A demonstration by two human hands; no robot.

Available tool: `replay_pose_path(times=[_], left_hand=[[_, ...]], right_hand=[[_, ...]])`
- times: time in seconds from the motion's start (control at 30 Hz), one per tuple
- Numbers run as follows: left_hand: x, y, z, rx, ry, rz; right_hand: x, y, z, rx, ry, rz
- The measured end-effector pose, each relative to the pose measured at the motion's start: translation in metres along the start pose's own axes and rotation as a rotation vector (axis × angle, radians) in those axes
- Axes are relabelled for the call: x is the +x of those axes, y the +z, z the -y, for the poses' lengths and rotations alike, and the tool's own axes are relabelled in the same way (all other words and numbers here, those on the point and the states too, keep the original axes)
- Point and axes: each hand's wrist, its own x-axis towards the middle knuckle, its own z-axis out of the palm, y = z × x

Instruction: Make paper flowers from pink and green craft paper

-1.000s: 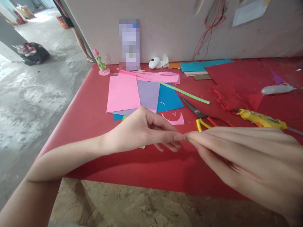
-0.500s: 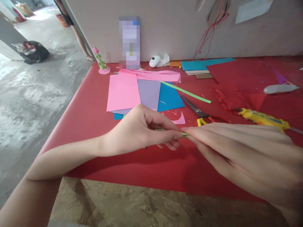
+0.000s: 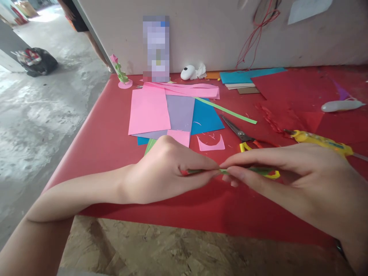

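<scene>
My left hand and my right hand meet fingertip to fingertip above the red table cover. Both are closed in a pinch on a thin green paper strip that runs between them. Most of the strip is hidden by my fingers. Behind the hands lie sheets of pink paper, lilac paper and blue paper, and a small pink cut-out.
Scissors with yellow and red handles and a yellow glue gun lie right of centre. A long green strip, a white object, a paper flower on a pink base and more paper sit farther back. Bare wood shows in front.
Both hands have moved slightly lower and nearer. My right hand has turned so its fingers curl more. The green strip shows a little more between the fingertips.
</scene>
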Motion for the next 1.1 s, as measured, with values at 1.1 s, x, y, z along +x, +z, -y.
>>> replay_pose_path(times=[1.1], left_hand=[[0.0,-0.001,0.003,0.078,0.052,-0.119]], right_hand=[[-0.001,-0.008,-0.008,0.075,0.066,-0.021]])
